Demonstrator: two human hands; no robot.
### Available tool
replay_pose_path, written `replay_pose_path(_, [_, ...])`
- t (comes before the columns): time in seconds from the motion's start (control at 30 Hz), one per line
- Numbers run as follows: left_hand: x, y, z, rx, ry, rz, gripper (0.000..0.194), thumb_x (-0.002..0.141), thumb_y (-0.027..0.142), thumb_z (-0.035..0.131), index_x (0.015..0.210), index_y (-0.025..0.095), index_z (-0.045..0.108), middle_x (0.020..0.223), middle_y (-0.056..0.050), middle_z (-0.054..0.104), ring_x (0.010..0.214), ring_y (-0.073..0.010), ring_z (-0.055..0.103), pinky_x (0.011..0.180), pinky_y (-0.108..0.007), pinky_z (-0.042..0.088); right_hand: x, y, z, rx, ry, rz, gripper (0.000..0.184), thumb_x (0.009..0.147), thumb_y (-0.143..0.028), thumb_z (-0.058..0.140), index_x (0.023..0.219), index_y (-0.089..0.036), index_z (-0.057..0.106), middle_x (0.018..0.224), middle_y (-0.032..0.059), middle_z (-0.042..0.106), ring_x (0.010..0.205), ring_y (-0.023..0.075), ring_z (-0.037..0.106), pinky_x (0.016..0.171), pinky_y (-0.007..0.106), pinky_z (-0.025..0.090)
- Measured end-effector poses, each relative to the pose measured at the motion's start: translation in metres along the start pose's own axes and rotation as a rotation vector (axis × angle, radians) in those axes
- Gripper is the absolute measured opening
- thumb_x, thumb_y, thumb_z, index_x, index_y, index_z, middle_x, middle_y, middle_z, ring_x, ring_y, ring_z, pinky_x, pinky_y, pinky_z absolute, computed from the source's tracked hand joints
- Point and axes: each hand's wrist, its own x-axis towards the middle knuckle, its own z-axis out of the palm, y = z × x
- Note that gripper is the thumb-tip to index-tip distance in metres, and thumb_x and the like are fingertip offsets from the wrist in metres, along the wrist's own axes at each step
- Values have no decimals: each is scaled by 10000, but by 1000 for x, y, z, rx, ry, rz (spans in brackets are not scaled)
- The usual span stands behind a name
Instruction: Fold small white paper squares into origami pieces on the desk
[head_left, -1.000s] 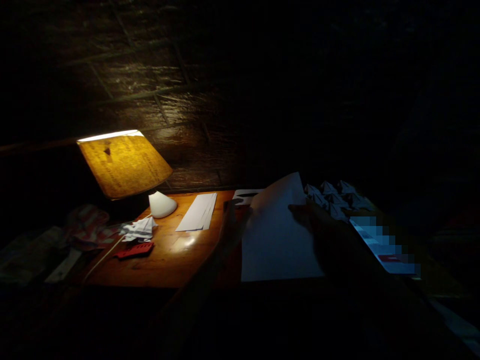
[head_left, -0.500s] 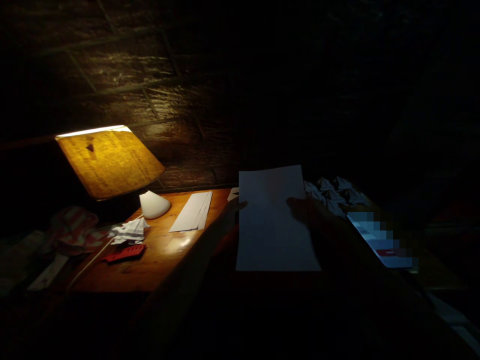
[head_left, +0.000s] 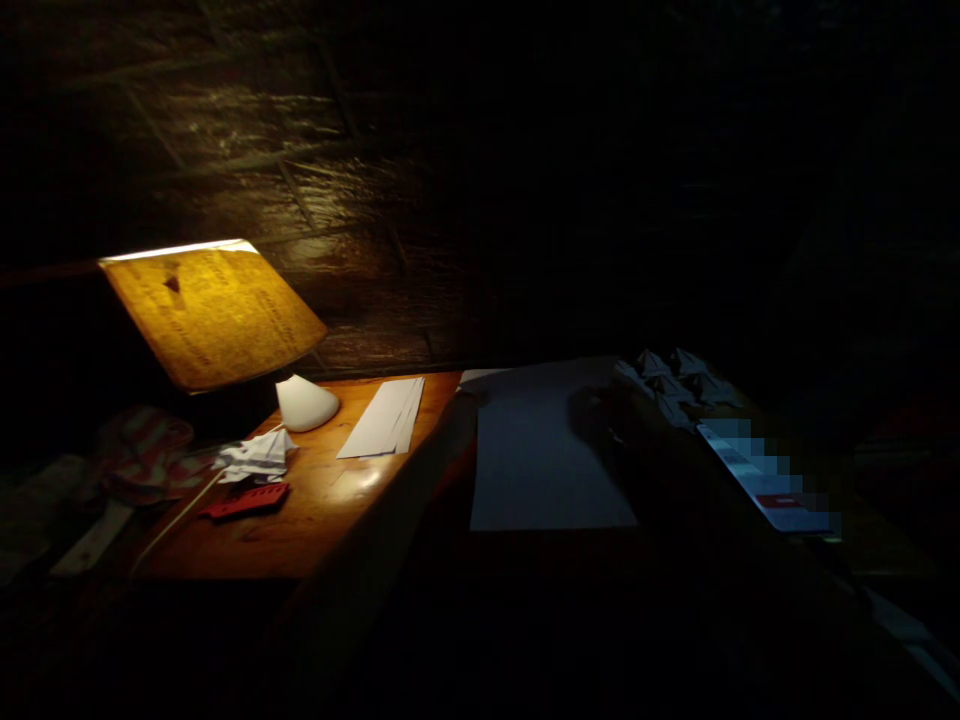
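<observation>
One white sheet (head_left: 544, 460) between left hand (head_left: 463, 412) and right hand (head_left: 609, 412), hands apart, grip unclear

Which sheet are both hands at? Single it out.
The large, shadowed sheet, with the left hand at its left edge and the right hand at its upper right; the narrower sheets lie lamplit farther left.

The sheet (head_left: 547, 460) is before me, between my left hand (head_left: 466, 412) and right hand (head_left: 609, 415). On the table (head_left: 300, 545), paper strips (head_left: 382, 418) lie left, the lamp (head_left: 307, 404) farther left, a paper piece (head_left: 257, 456) before it; folded papers (head_left: 664, 388) lie right, behind a flat object (head_left: 754, 482).
</observation>
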Motion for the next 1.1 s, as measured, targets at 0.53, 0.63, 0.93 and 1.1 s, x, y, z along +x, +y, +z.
replay_pose_path(0.53, [-2, 6, 1, -149, 93, -67, 298, 910, 441, 653, 944, 148, 700, 813, -72, 767, 837, -256, 753, 845, -390, 604, -11, 8, 19, -617, -296, -501, 373, 911, -446, 652, 1235, -304, 770, 1530, 81, 563, 1424, 344, 489, 1185, 564, 348])
replay_pose_path(0.63, [-5, 12, 7, -187, 57, -86, 430, 916, 562, 622, 922, 140, 702, 817, -92, 768, 849, -279, 752, 859, -418, 607, -16, 14, 30, -905, -451, -621, 406, 920, -352, 671, 1321, -327, 724, 1662, 81, 385, 1467, 364, 439, 1184, 582, 356])
replay_pose_path(0.93, [-8, 19, 15, -316, 110, -81, 277, 918, 401, 640, 895, 130, 693, 782, -78, 763, 749, -224, 735, 793, -337, 607, -23, 16, 45, -1128, -469, -792, 368, 942, -351, 683, 1305, -320, 733, 1573, 131, 468, 1348, 348, 550, 1045, 495, 522])
replay_pose_path(1.1, [-6, 14, 6, -348, 174, -133, 358, 904, 466, 648, 815, 121, 682, 657, -67, 703, 572, -185, 669, 633, -288, 569, -24, 27, 54, -1231, -415, -882, 504, 940, -428, 680, 1421, -287, 629, 1521, 170, 495, 1241, 351, 590, 986, 538, 546])
